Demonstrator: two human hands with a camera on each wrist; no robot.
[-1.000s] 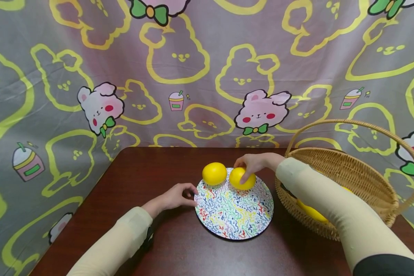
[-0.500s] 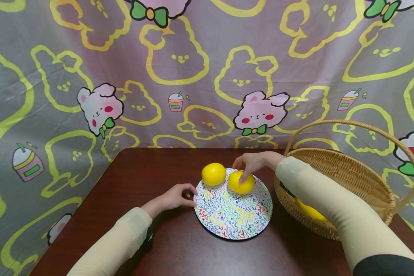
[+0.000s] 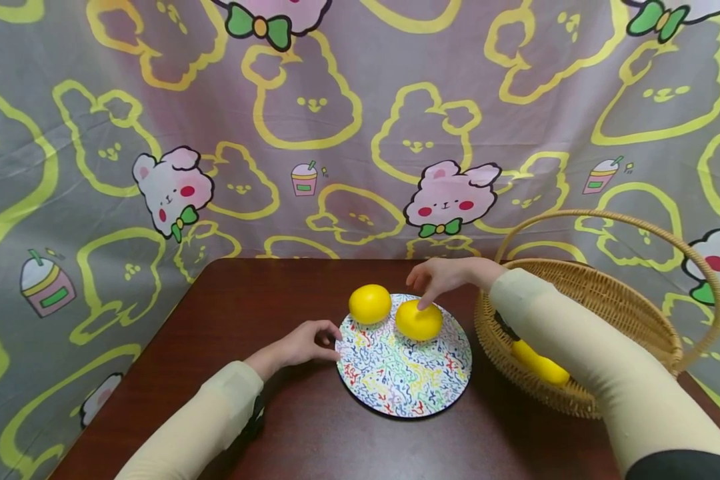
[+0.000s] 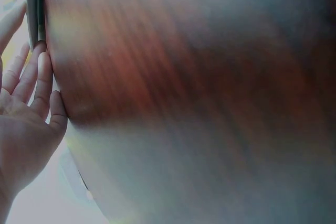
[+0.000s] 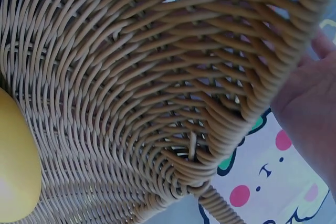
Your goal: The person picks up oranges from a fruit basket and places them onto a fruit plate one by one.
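Two yellow lemons lie on a round plate (image 3: 396, 380) with a colourful squiggle pattern. One lemon (image 3: 370, 304) is at the plate's back left edge, the other lemon (image 3: 419, 320) just right of it. My right hand (image 3: 447, 275) is over the right lemon, fingers lifted off, with the thumb tip overlapping its top. My left hand (image 3: 306, 343) rests at the plate's left rim, thumb and fingertips right at the edge. In the left wrist view, the left hand's fingers (image 4: 39, 85) reach fairly straight to the rim.
A wicker basket (image 3: 612, 300) with a tall handle stands at the right of the dark wooden table (image 3: 264, 293). Yellow lemons (image 3: 540, 363) lie in it, partly hidden by the right sleeve. A patterned cloth (image 3: 348, 80) hangs behind the table.
The right lemon has come slightly nearer on the plate. My right hand has let go of it and risen a little. The left hand stays at the rim.
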